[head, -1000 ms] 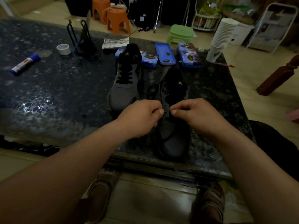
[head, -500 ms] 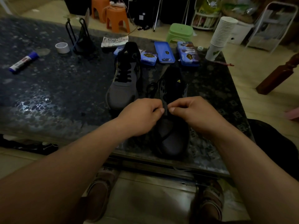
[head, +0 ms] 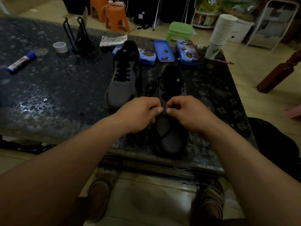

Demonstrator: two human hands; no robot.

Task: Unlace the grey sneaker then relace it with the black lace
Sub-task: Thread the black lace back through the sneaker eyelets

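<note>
black lace (head: 150, 86), likely limp and light; left hand (head: 140, 115), right hand (head: 189, 113) fingers pinch it over grey sneaker (head: 171, 139); best held near tip.

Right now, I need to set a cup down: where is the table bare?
Bare: the wide stretch left of the laced sneaker, nearer than the glue stick and tape roll. Crowded: the far edge, blue tins and paper cups.

Dark table (head: 48, 98) bears a laced sneaker (head: 121, 88), a second sneaker (head: 172, 137), blue tins (head: 163, 51), tape roll (head: 60, 46), glue stick (head: 21, 61)
</note>
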